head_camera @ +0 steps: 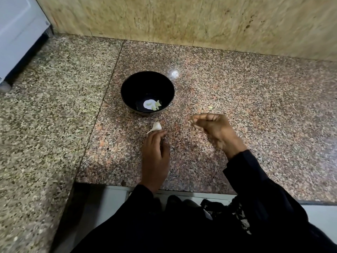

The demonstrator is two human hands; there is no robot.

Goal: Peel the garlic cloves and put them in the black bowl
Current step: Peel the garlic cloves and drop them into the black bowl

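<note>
A speckled granite counter spreads under and all around where the fingers work, a thin seam running through it to their left. Beyond, a yellowish stone wall rises. Far off to the upper left stands a white appliance.

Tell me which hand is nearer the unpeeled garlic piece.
Left. The left hand touches the garlic piece with its fingertips; the right hand hovers off to its right.
</note>
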